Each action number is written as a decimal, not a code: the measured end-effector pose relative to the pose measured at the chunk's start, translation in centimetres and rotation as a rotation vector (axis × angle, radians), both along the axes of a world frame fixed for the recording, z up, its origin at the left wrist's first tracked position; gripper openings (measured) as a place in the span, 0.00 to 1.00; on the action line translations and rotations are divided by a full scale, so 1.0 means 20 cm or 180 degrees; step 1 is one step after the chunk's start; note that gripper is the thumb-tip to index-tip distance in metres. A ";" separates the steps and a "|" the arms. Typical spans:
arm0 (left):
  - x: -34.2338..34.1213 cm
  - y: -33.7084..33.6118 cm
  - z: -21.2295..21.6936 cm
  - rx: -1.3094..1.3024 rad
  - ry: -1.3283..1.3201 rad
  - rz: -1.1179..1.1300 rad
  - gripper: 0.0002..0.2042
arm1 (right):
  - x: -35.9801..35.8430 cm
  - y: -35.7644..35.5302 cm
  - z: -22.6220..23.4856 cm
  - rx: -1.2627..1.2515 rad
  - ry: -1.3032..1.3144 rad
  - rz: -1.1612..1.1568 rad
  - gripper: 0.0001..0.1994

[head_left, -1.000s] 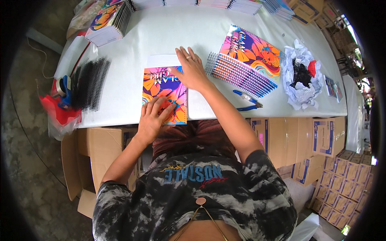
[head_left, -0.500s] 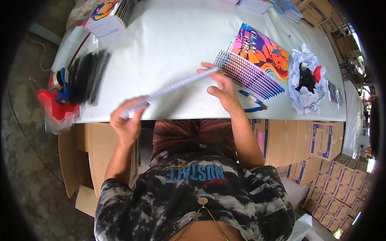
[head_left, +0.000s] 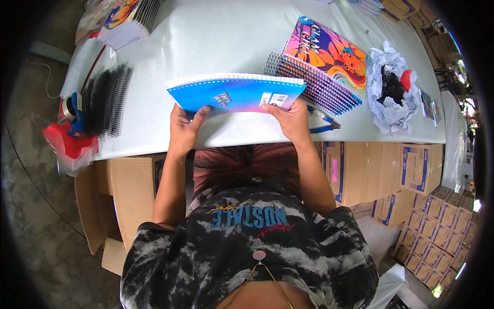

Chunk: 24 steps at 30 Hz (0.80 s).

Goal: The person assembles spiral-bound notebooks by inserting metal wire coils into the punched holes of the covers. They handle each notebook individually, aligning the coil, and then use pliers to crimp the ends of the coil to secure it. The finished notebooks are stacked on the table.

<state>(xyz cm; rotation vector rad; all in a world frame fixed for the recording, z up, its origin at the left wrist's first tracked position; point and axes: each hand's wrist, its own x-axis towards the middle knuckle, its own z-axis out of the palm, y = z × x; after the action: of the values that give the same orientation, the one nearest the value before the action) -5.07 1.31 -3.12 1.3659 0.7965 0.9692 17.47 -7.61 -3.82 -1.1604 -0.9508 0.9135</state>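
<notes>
Both hands hold a notebook (head_left: 236, 95) with a blue-to-pink cover above the near part of the table, slightly bowed. A row of punched holes runs along its far edge, with white pages showing behind. My left hand (head_left: 188, 126) grips its near left corner, thumb on the cover. At the near right corner, my right hand (head_left: 290, 121) pinches it beside a white barcode label. To the right lies a stack of spiral-bound notebooks (head_left: 329, 56) with colourful illustrated covers. Blue-handled pliers (head_left: 324, 123) rest just right of my right hand.
Black wire spirals (head_left: 110, 100) lie at the left, beside a blue tape dispenser (head_left: 74, 113) and a red item in clear plastic (head_left: 67, 141). Crumpled paper (head_left: 393, 98) holding black bits sits at the right. More notebooks (head_left: 128, 23) stand far left. Cardboard boxes (head_left: 365, 170) stand below the table.
The notebook has turned from edge-on to show its blue cover and is now level across. My right hand has closed on its right corner; my left hand has moved up and to the right.
</notes>
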 end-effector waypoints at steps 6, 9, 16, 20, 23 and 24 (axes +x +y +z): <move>0.00 0.01 -0.13 0.0171 0.0510 0.0041 0.16 | 0.02 -0.02 -0.10 -0.0228 -0.0231 0.0094 0.09; -0.03 0.00 -0.14 -0.0089 0.0638 -0.0158 0.17 | 0.05 -0.01 0.08 0.0483 0.0169 0.0272 0.17; -0.09 0.12 -0.13 0.1868 0.2360 0.0318 0.16 | 0.08 0.00 0.05 0.0058 -0.0307 0.0499 0.10; -0.36 0.51 -0.06 0.2554 0.4202 0.2168 0.17 | 0.07 -0.02 0.10 0.0262 -0.0451 0.0479 0.14; -0.55 0.67 -0.08 0.2055 0.4691 0.2204 0.16 | 0.01 -0.02 0.21 0.0627 -0.0324 0.0439 0.17; -0.60 0.68 -0.08 0.1724 0.4683 0.1983 0.15 | 0.02 -0.01 0.16 0.0777 -0.0029 0.0563 0.17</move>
<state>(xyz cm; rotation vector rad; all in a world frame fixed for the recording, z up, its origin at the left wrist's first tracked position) -16.99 15.01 -4.66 2.3648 2.2600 0.4712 17.77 -7.74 -0.59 -0.8844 -1.1520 0.9044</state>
